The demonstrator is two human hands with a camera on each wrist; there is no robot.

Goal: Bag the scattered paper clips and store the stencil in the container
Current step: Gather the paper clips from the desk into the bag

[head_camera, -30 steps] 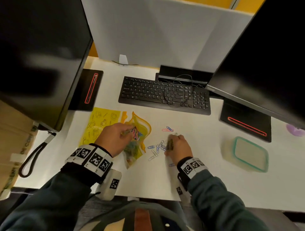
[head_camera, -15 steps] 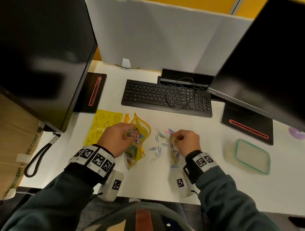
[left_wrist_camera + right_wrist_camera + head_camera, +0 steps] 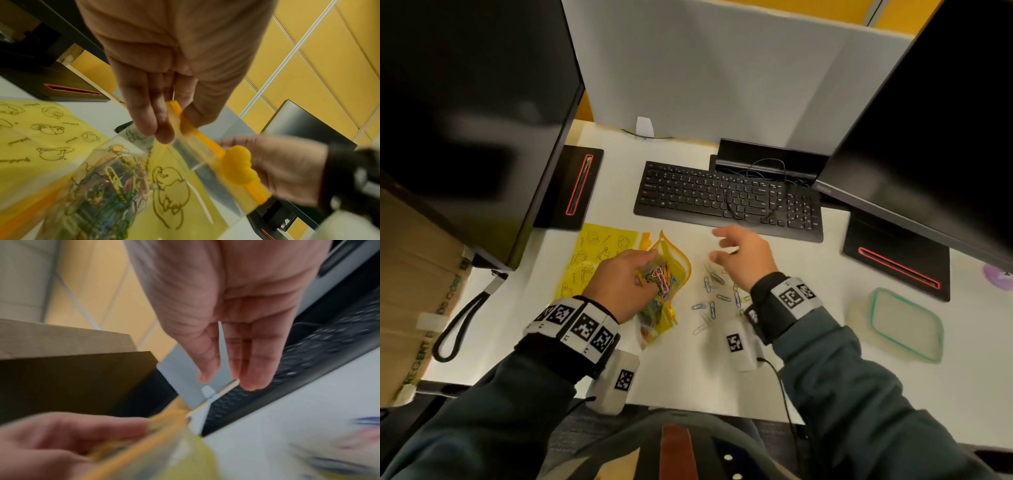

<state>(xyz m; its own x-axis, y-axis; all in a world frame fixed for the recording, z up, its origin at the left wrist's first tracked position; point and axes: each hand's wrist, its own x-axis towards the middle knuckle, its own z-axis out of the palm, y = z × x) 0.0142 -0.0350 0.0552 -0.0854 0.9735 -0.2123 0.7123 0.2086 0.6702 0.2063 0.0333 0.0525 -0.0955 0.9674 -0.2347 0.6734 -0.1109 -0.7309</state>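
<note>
My left hand (image 3: 626,277) pinches the rim of a yellow zip bag (image 3: 678,267) and holds its mouth open on the desk. In the left wrist view the fingers (image 3: 152,113) grip the orange zip strip (image 3: 205,142). Several coloured paper clips (image 3: 662,275) lie inside the bag. More scattered clips (image 3: 710,294) lie on the white desk just right of it. My right hand (image 3: 739,253) hovers over them, blurred, fingers relaxed and holding nothing (image 3: 222,379). The yellow stencil (image 3: 592,253) lies flat left of the bag. The teal-rimmed lidded container (image 3: 904,325) sits at the right.
A black keyboard (image 3: 729,198) lies just beyond both hands. Monitors stand on black bases at left (image 3: 571,192) and right (image 3: 897,263). A grey partition (image 3: 722,75) closes the back. A cardboard box (image 3: 410,291) and a black strap (image 3: 458,325) are at the left edge.
My right hand, curled over the loose clips half a second ago, has lifted and opened, shifting toward the keyboard. My left hand still holds the bag in the same spot.
</note>
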